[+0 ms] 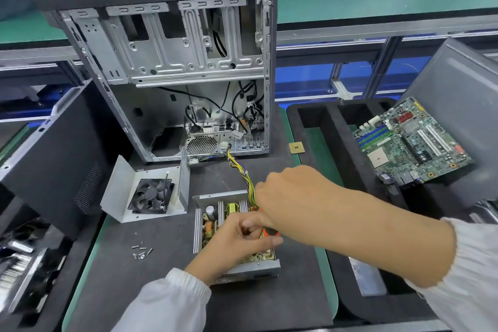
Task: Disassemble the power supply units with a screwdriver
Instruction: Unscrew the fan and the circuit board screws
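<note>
The empty computer case (pixel 172 73) lies open at the far side of my table (pixel 167 291), its cables loose inside. A motherboard (pixel 412 143) leans at the right over a black foam tray (pixel 331 127). Left of centre sits the removed power supply cover (pixel 121 191) with its fan (pixel 151 196). Just right of it, near me, the opened power supply unit (pixel 215 218) shows coils and capacitors. My right hand (pixel 291 194) grips its yellow wire bundle (pixel 244 172) at the far edge. My left hand (pixel 242 240) curls over the board, pinching an orange-handled tool, mostly hidden. Loose screws (pixel 141 250) lie left of the unit.
</note>
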Available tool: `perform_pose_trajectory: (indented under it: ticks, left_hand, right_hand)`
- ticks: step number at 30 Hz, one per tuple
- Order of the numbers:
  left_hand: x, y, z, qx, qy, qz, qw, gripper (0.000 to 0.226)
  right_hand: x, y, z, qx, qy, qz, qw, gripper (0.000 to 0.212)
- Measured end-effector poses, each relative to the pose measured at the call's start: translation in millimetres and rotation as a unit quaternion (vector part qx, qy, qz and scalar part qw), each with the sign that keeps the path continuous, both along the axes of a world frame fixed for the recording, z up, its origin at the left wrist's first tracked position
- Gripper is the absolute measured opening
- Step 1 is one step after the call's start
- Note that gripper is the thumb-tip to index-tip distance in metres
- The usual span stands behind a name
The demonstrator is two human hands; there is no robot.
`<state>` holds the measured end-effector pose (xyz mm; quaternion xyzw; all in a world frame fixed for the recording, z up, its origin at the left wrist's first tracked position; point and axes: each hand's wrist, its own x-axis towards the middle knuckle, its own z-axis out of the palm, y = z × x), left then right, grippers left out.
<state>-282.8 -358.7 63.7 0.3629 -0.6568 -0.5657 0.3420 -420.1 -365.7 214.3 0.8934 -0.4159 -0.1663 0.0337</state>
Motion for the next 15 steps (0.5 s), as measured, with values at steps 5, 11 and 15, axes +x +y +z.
perform_pose_trajectory:
  ticks: [5, 11, 15]
  left_hand:
    - [1.3, 0.8, -8.7, 0.046, 0.002, 0.031, 0.998, 0.055]
    - [-0.1, 0.2, -6.2, 0.031, 0.029, 0.008, 0.999, 0.017]
    - [1.0, -0.3, -4.7, -0.007, 0.007, 0.012, 1.000, 0.025]
  right_hand:
    - [-14.0, 0.6, 11.0, 0.133, -0.039, 0.045, 0.989, 0.026]
    - [-9.4, -0.6, 7.8, 0.104, -0.045, -0.025, 0.993, 0.040]
    - [-0.7, 1.6, 3.9, 0.015, -0.033, -0.035, 0.999, 0.019]
